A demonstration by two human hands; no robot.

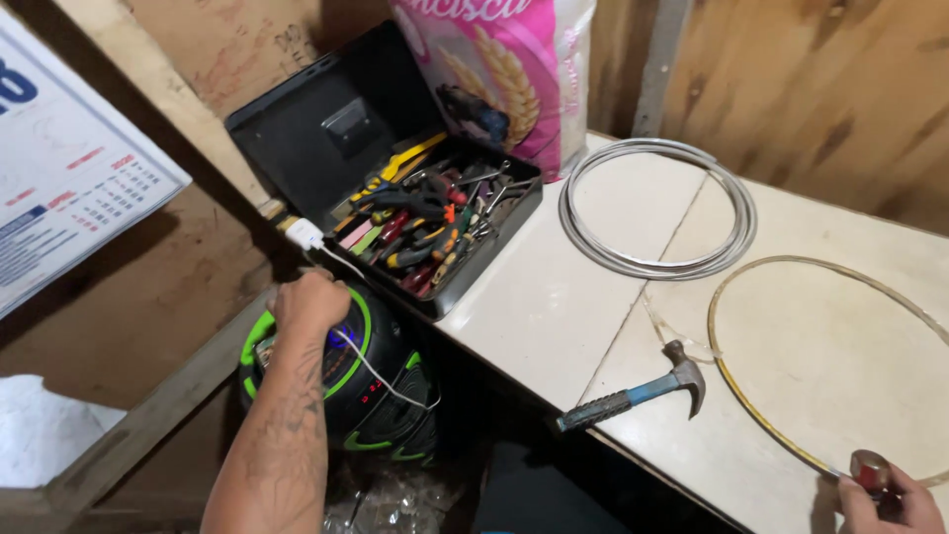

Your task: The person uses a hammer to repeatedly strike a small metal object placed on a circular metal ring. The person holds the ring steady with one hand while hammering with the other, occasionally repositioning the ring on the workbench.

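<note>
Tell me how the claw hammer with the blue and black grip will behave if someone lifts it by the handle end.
The claw hammer would probably feel head-heavy: its metal head looks bulky beside the slim handle, so it may tip head-down. It looks rigid, not floppy. The ribbed grip likely resists slipping. Its handle end juts over the edge of the pale table, so a nudge might drop it.

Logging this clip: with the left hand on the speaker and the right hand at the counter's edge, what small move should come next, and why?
Probably lift the left hand off the black-and-green speaker. Its lights look lit and the white cable appears plugged in. The hammer lies untouched, while the right hand grips a small red-and-metal object.
</note>
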